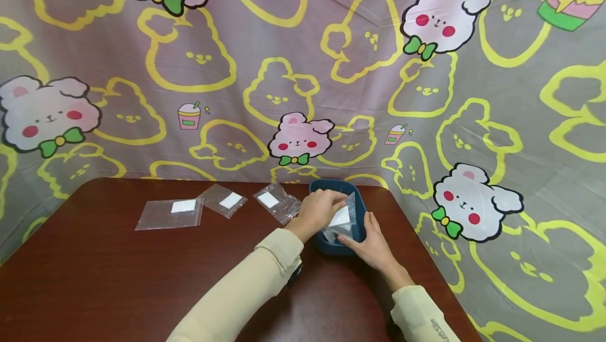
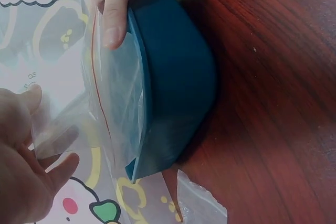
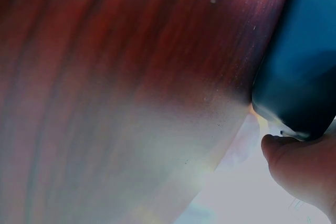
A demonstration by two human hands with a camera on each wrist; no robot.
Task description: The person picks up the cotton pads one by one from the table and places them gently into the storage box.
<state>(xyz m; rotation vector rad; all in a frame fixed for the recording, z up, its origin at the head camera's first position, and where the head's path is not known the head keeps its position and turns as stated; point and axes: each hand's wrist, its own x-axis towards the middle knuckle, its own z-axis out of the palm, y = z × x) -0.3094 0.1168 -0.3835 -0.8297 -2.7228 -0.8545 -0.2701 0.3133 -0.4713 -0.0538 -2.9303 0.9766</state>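
A dark blue plastic bin (image 1: 336, 249) stands near the table's back right, with clear zip bags inside it. My left hand (image 1: 318, 210) reaches over the bin and pinches a clear zip bag (image 2: 60, 106) bearing a white label, its thumb on the label side. Another zip bag (image 2: 122, 98), with a red line along its mouth, shows at the bin's opening. My right hand (image 1: 376, 246) grips the bin's right rim, thumb inside over the bags and fingers along the outer wall. The right wrist view catches only part of that hand (image 3: 302, 169) against the bin.
Left of the bin, three clear zip bags with white labels lie on the dark red wooden table (image 1: 142, 279): one far left (image 1: 158, 217), one in the middle (image 1: 216, 198), one nearest the bin (image 1: 284, 206). A patterned cloth (image 1: 350, 89) hangs behind and at the right.
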